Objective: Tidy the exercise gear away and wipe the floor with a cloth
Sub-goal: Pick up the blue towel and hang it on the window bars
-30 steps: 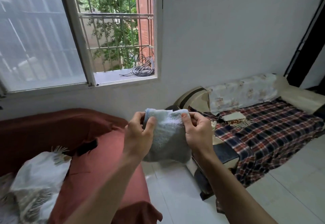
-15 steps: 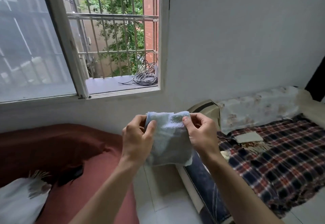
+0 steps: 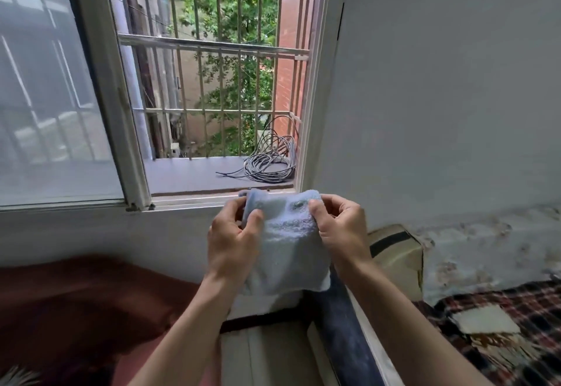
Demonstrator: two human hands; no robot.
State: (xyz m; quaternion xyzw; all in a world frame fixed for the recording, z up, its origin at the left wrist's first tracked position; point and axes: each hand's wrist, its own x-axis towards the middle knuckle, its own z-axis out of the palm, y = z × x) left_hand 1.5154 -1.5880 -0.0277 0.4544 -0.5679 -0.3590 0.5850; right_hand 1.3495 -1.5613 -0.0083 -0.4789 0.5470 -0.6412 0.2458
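Barred window (image 3: 212, 82) open ahead, cable coil (image 3: 270, 162) on ledge (image 3: 188, 177). Pale blue cloth (image 3: 288, 252) held up in air near ledge, left hand (image 3: 232, 247) and right hand (image 3: 341, 234) each pinching top corner, thumbs in front. Best fold it into flat pad before going down to floor tiles (image 3: 273, 355)

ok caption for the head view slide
Left hand and right hand pinch the top of a folded pale blue terry cloth before a barred window.

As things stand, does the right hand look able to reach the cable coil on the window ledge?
Probably yes: the window is open there and the cable coil lies inside the bars, but the right hand is pinching the cloth.
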